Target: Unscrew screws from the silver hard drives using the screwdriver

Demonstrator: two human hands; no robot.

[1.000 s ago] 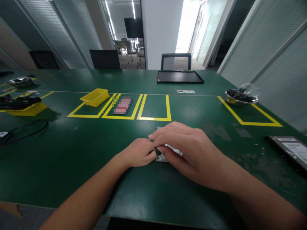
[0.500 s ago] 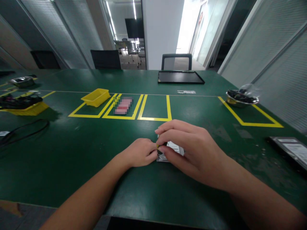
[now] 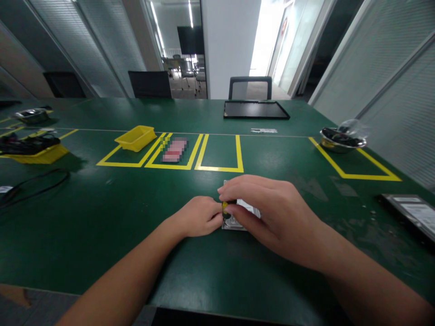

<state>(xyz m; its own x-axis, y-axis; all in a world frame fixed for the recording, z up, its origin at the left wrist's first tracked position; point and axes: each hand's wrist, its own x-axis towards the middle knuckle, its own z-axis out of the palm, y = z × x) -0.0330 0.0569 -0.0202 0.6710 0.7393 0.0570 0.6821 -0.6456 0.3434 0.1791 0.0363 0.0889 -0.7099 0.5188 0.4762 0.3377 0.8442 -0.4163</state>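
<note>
A small silver hard drive lies on the green table in front of me, partly covered by both hands. My right hand is curled above it, thumb and fingers closed round the yellow-and-black handle of a short screwdriver. The handle stands roughly upright over the drive's left side; its tip is hidden. At the drive's left edge rests my left hand, fingers drawn together and gripping the drive's side beside the screwdriver.
A larger hard drive lies at the right. Beyond are a yellow tray, a blurred pink item, a metal bowl of dark parts and a flat black-framed panel. Cables fill a yellow bin at left.
My right hand has dipped slightly and its fingers have turned on the screwdriver, so more of the yellow handle shows. The left hand and the drive have stayed put.
</note>
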